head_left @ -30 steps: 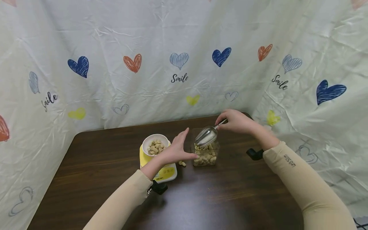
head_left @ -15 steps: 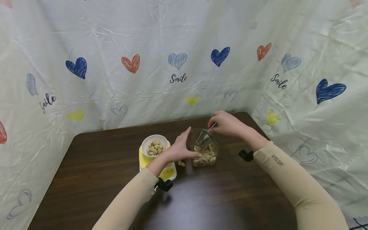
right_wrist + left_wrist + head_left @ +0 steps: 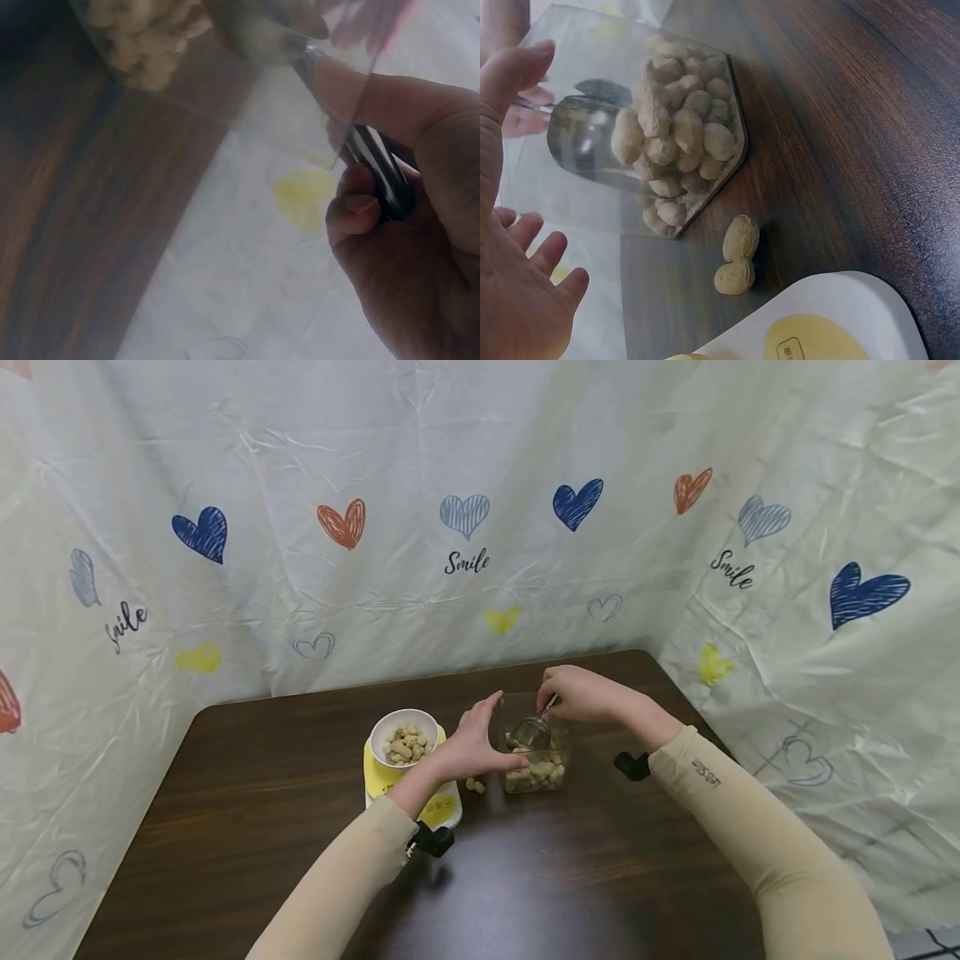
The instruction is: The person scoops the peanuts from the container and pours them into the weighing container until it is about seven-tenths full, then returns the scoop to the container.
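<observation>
A clear plastic container (image 3: pixel 534 782) of unshelled peanuts (image 3: pixel 682 127) stands on the table. My right hand (image 3: pixel 573 692) grips the handle (image 3: pixel 382 169) of a metal scoop (image 3: pixel 531 733), whose bowl is down inside the container among the peanuts. My left hand (image 3: pixel 474 747) is spread at the container's left side, thumb toward the front and fingers toward the back. Its fingers (image 3: pixel 551 255) are loosely extended; whether they touch the wall I cannot tell. To the left, a white bowl (image 3: pixel 380 732) with peanuts in it sits on a yellow and white kitchen scale (image 3: pixel 448 814).
A loose peanut (image 3: pixel 739 255) lies on the table between the scale and the container. The dark wooden table (image 3: pixel 247 793) has rounded corners. Behind it hangs a white curtain (image 3: pixel 405 593) printed with hearts.
My right hand has moved left and down, lowering the scoop from above the container into the peanuts. My left hand has shifted slightly right, toward the container.
</observation>
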### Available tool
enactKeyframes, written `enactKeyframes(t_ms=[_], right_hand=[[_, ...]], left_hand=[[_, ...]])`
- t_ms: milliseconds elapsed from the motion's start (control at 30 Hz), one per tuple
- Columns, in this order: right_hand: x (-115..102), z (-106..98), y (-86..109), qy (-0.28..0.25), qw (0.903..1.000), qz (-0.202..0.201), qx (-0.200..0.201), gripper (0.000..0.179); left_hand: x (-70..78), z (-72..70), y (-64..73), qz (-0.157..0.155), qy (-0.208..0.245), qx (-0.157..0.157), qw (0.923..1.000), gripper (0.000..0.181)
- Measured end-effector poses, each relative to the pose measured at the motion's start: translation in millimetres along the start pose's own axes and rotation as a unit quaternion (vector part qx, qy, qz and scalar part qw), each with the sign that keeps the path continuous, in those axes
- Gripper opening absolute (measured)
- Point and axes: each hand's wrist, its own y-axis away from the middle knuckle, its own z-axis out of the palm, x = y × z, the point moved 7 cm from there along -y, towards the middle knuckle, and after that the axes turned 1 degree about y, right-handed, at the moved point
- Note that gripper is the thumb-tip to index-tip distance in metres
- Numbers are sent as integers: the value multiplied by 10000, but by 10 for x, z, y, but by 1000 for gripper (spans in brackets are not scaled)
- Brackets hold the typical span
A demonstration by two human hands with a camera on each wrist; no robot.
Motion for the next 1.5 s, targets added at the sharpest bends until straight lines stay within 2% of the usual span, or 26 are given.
enactKeyframes(t_ms=[167, 267, 533, 633, 867, 1000, 1200, 1333, 1500], right_hand=[[2, -57, -19, -291, 9986, 182, -391, 9], [9, -69, -22, -396, 9977, 261, -480, 8], [-134, -13, -24, 319, 9994, -41, -84, 11], [-137, -35, -26, 326, 9993, -78, -164, 10], [24, -114, -33, -462, 9967, 268, -606, 5], [55, -66, -36, -631, 9949, 306, -729, 5], [56, -25, -9, -492, 9964, 212, -661, 5], [133, -110, 40, -911, 9934, 373, -583, 7], [292, -178, 91, -1461, 9850, 635, -661, 9]], left_hand=[[-26, 30, -5, 33, 41, 6, 10000, 120], [-35, 49, -4, 33, 111, -6, 9999, 120], [-22, 23, 0, -6, 144, 109, 9998, 119], [-19, 8, -6, 9, 90, 204, 9998, 119], [-7, 40, -6, -25, 64, 222, 9997, 119], [-5, 36, 0, -36, 87, 220, 9997, 119], [-6, 25, -3, -26, 128, 265, 9996, 119], [-11, 36, -9, -48, 132, 250, 9996, 119], [-30, 59, -11, -79, 182, 227, 9995, 119]])
